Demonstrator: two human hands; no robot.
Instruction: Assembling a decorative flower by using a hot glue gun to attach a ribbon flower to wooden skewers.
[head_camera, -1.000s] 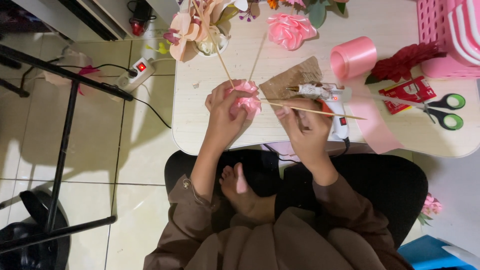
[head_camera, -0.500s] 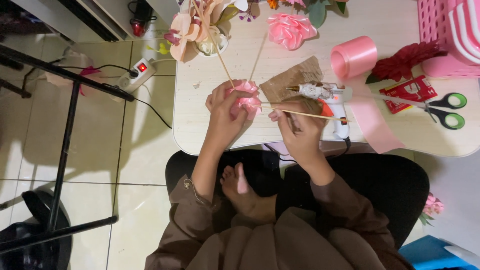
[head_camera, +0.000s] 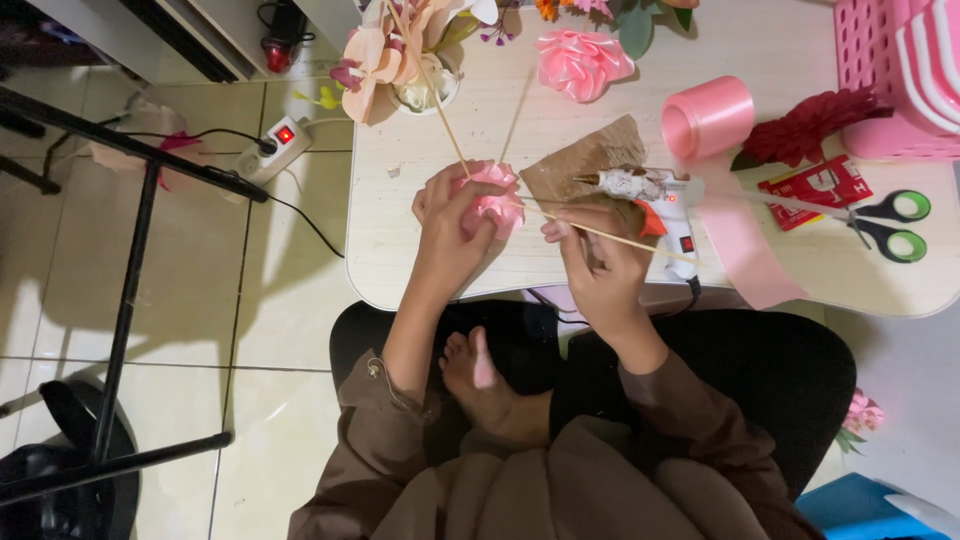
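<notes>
Looks like the stem-fitting step on a ribbon flower. Left hand (head_camera: 452, 225) is curled around a small pink rose (head_camera: 492, 200), holding it just above the table (head_camera: 400, 250) near its front edge. Right hand (head_camera: 598, 262) pinches a thin wooden skewer (head_camera: 610, 235) between thumb and fingers, and the stick's tip points straight into the rose, seemingly touching its base. Can't tell if it's actually gone in or if there's glue on it.

Glue gun (head_camera: 650, 195) lies just beyond the right hand on a scrap of brown card (head_camera: 590, 160), untouched. Pink ribbon roll (head_camera: 708, 117) and scissors (head_camera: 890, 225) sit further right, a finished rose (head_camera: 583, 62) at the back of the table.

My guess is the next bit needs a steady push along the stick's line while the left hand keeps the petals from squashing, then likely a dab from the gun to lock it. Main risk I'd say is the skewer poking off-centre
</notes>
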